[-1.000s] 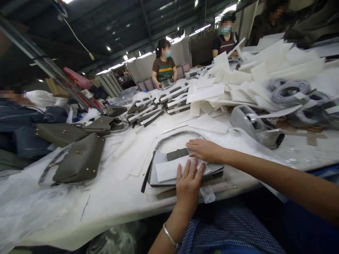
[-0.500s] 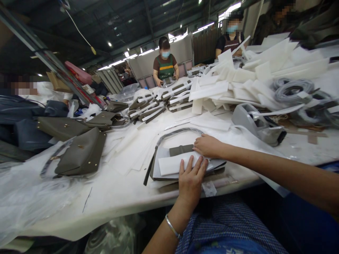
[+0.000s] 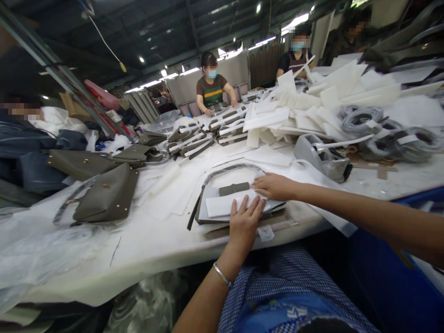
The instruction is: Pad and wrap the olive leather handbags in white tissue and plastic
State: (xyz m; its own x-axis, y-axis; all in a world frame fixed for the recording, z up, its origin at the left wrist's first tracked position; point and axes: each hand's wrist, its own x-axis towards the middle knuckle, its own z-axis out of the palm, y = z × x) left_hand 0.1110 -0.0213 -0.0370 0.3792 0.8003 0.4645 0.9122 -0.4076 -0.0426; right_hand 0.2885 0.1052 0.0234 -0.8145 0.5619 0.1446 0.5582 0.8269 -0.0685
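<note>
"The bag being worked on, where is it?"

"Lying flat on the white-covered table, close to the edge nearest the person."

"Go by size, then. What's biggest after the table?"

"A heap of white sheets, loosely piled on the far right side, well apart from the bag."

"And next?"

"A grey-brown handbag off to the left, leaning back. The worked bag is much the same colour; its wrapped handle arches out on the far side, and a dark strap end pokes out on the left."

"Anything near it on the other side?"

"A grey tape dispenser, to the right and farther from the person."

"What's lying on the bag?"

"A pale sheet, and over that a narrow white strip, lengthwise."

"The hands?"

"The left hand is palm down over the strip's right part, fingers spread, nothing grasped. The right hand has its fingers laid on the bag's right part; whether they pinch anything, I can't make out."

"Smallest?"

"A silver-coloured bracelet round the left wrist, and a clear scrap at the table's near edge."
</note>
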